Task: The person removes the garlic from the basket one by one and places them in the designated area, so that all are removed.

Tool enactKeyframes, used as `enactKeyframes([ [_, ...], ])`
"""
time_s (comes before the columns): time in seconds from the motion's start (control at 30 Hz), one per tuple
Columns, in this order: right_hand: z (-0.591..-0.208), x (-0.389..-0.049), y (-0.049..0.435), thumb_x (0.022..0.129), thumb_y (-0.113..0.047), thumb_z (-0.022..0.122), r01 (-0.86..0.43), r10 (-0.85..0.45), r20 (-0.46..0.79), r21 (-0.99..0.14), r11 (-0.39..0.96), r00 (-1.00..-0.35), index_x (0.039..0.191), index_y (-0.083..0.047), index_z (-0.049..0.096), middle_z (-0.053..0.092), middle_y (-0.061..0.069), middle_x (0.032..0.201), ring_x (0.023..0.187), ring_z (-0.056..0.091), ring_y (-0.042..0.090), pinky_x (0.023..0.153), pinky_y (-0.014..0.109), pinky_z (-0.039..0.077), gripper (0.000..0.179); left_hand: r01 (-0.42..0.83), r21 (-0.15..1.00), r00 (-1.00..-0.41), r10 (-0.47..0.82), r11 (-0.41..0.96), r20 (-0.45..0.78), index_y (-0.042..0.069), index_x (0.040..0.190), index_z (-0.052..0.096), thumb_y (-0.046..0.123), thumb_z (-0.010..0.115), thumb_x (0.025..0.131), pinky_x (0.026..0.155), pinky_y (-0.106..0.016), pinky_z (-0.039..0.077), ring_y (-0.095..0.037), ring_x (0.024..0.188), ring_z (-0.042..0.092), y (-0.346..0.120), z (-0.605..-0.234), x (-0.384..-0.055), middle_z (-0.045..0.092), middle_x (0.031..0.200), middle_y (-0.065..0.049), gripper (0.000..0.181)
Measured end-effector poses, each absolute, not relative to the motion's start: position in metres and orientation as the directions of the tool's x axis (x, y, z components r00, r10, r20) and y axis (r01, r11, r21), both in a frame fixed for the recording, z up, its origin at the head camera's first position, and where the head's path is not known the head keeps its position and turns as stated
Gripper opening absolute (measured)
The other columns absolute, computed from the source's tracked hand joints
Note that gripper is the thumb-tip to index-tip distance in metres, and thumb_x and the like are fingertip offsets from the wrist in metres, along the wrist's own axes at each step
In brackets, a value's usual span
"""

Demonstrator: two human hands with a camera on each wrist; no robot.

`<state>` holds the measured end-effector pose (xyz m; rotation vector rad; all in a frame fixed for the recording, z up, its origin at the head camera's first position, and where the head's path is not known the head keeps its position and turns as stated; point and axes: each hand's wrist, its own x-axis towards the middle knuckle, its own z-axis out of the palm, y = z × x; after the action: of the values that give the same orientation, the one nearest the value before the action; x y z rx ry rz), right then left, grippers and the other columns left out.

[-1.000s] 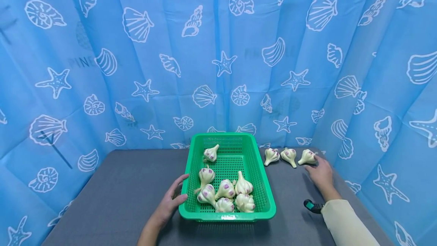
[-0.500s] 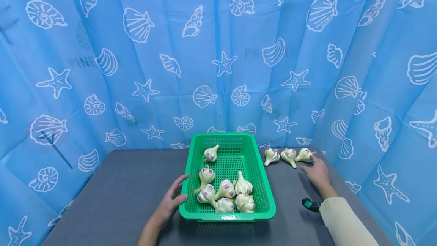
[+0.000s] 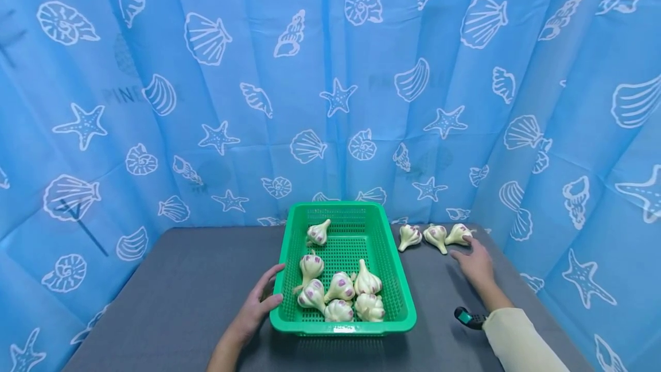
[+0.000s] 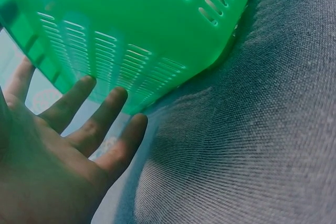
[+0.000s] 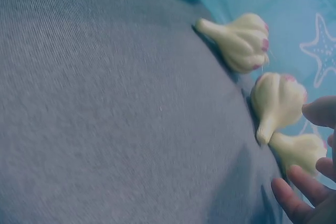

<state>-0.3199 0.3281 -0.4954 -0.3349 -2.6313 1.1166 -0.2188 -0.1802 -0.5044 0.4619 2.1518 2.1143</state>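
Now, right of the green basket (image 3: 372,327), the outermost garlic bulb (image 3: 456,235) has slid nearer the next bulb (image 3: 436,236), seemingly neatening their spacing, right hand (image 3: 476,263) at it, left hand (image 3: 252,307) beside the basket, both spread.

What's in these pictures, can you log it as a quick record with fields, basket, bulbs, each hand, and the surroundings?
Basket: green, perforated, on a gray-covered table
Bulbs inside: seven garlic bulbs, mostly toward the near end
Bulbs outside: three in a row, right of the basket near the table's far edge
Left hand: beside the basket's left side, fingers spread; contact unclear
Right hand: fingertips at the rightmost bulb
Backdrop: blue curtain with white shells and starfish
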Motion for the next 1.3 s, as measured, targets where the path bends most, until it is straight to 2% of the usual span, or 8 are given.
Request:
enactKeyframes([
  [0.13,-0.491,-0.319,0.321,0.092,-0.021,0.063,0.082,0.286,0.151,-0.743,0.665,-0.946,0.143,0.007,0.036,0.035,0.034,0.142,0.113,0.051,0.048,0.088,0.055,0.042,0.064,0.149,0.989,-0.953,0.268,-0.003,0.144,0.011,0.152,0.028,0.014,0.049,0.099,0.096,-0.037,0.04,-0.042,0.134,0.032,-0.18,-0.504,-0.218,0.029,0.148,-0.027,0.058],
  [0.27,-0.49,-0.32,0.314,0.092,-0.02,0.064,0.066,0.284,0.158,-0.762,0.644,-0.946,0.143,0.007,0.037,0.036,0.032,0.142,0.114,0.053,0.047,0.085,0.052,0.045,0.064,0.146,0.989,-0.955,0.262,-0.003,0.142,0.011,0.152,0.029,0.014,0.049,0.099,0.095,-0.036,0.041,-0.042,0.132,0.034,-0.179,-0.504,-0.218,0.031,0.147,-0.027,0.058],
  [0.67,-0.475,-0.333,0.289,0.093,-0.02,0.063,0.014,0.298,0.2,-0.809,0.588,-0.934,0.14,0.005,0.042,0.043,0.031,0.138,0.116,0.05,0.046,0.093,0.054,0.04,0.057,0.146,0.989,-0.956,0.256,0.006,0.14,0.012,0.152,0.03,0.015,0.05,0.098,0.094,-0.038,0.041,-0.041,0.131,0.036,-0.179,-0.505,-0.219,0.032,0.146,-0.026,0.057],
  [0.87,-0.458,-0.338,0.273,0.095,-0.02,0.06,-0.013,0.255,0.174,-0.848,0.53,-0.951,0.145,0.003,0.038,0.035,0.028,0.146,0.125,0.044,0.045,0.096,0.054,0.039,0.059,0.162,0.987,-0.95,0.273,0.002,0.155,0.009,0.152,0.028,0.014,0.05,0.098,0.093,-0.036,0.042,-0.039,0.127,0.041,-0.179,-0.503,-0.217,0.033,0.144,-0.028,0.058],
  [1.0,-0.445,-0.34,0.263,0.096,-0.02,0.06,-0.029,0.227,0.159,-0.872,0.488,-0.961,0.147,0.001,0.036,0.033,0.027,0.148,0.126,0.043,0.044,0.095,0.052,0.041,0.06,0.165,0.986,-0.948,0.276,0.0,0.158,0.009,0.152,0.028,0.014,0.05,0.098,0.093,-0.036,0.042,-0.038,0.126,0.042,-0.179,-0.502,-0.216,0.033,0.145,-0.028,0.059],
  [1.3,-0.422,-0.343,0.245,0.098,-0.018,0.059,-0.081,0.171,0.156,-0.921,0.38,-0.973,0.147,0.001,0.035,0.034,0.026,0.148,0.115,0.054,0.042,0.088,0.044,0.05,0.058,0.161,0.987,-0.951,0.268,-0.001,0.156,0.01,0.152,0.029,0.014,0.05,0.098,0.094,-0.038,0.041,-0.04,0.127,0.04,-0.179,-0.503,-0.217,0.033,0.145,-0.028,0.058],
])
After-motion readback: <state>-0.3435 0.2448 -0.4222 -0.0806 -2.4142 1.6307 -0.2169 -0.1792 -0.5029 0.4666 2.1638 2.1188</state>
